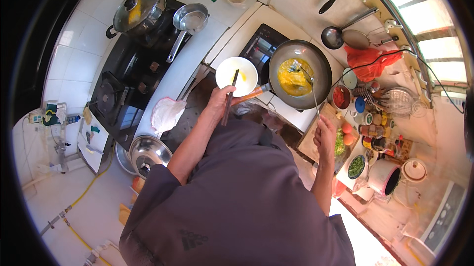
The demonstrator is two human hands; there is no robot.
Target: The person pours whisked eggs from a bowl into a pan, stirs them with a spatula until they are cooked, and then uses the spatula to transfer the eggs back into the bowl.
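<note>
My left hand grips a white bowl and a pair of dark chopsticks lying across its rim. Some yellow liquid remains at the bottom of the bowl. Just beside it, a frying pan with a wooden handle stands on a black induction cooktop. Egg, partly set and partly runny, lies in the pan. In my right hand is the thin metal handle of a utensil, its head down in the egg. Whether my left hand also touches the pan handle, I cannot tell.
At the right, a wooden cutting board holds tomatoes and chopped greens, near jars and a bowl of chopped green herbs. To the left, a lidded pot and a saucepan stand by a gas stove.
</note>
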